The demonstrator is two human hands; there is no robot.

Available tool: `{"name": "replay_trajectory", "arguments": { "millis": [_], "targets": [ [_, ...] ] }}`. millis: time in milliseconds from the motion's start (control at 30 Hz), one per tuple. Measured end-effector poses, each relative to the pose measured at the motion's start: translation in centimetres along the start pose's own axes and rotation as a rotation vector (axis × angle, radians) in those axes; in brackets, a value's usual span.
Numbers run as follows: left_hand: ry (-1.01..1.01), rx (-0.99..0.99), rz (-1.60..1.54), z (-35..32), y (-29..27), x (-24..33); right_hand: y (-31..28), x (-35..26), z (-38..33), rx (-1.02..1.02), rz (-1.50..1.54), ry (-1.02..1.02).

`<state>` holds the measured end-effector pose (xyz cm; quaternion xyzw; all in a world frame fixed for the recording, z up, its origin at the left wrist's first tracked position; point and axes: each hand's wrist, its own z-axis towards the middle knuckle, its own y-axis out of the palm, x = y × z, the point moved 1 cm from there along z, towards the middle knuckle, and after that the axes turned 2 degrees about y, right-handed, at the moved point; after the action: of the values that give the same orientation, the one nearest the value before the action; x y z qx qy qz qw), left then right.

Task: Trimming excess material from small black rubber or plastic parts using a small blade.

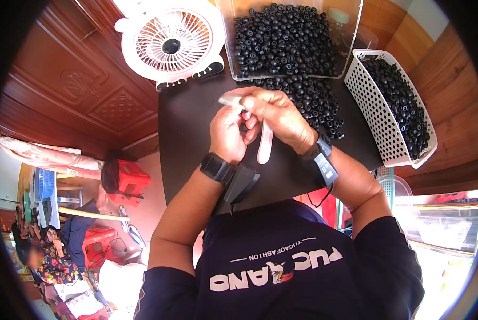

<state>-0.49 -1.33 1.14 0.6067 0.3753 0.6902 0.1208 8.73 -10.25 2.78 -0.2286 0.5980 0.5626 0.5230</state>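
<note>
Bright daylight, sharp ctr — edges warped (fisheye).

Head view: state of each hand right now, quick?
Left hand: closed on the white tool.
Right hand: closed on the same white tool's upper end, above the black table.

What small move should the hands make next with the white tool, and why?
Probably the right hand should reach to the loose pile of black rings just beyond it. Both hands are closed together on the white tool, the left hand gripping it; whether a ring is already on it cannot be seen.
</note>
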Motion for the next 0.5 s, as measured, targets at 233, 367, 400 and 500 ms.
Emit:
{"name": "replay_trajectory", "arguments": {
  "millis": [233, 367, 400, 500],
  "targets": [
    [0.028, -0.051, -0.008, 0.3, 0.1, -0.1, -0.4, -0.7, -0.2, 0.033, 0.069, 0.116],
    [0.034, -0.165, -0.031, 0.7, -0.3, 0.2, -1.4, -0.9, 0.8, 0.264, 0.106, -0.110],
    [0.021, -0.167, -0.016, 0.7, -0.3, 0.4, -1.9, -1.3, 0.7, 0.259, 0.066, -0.094],
    [-0.004, -0.104, -0.010, 0.6, -0.4, 0.2, -2.3, -1.5, 0.9, 0.324, 0.016, -0.098]
  ]
}}
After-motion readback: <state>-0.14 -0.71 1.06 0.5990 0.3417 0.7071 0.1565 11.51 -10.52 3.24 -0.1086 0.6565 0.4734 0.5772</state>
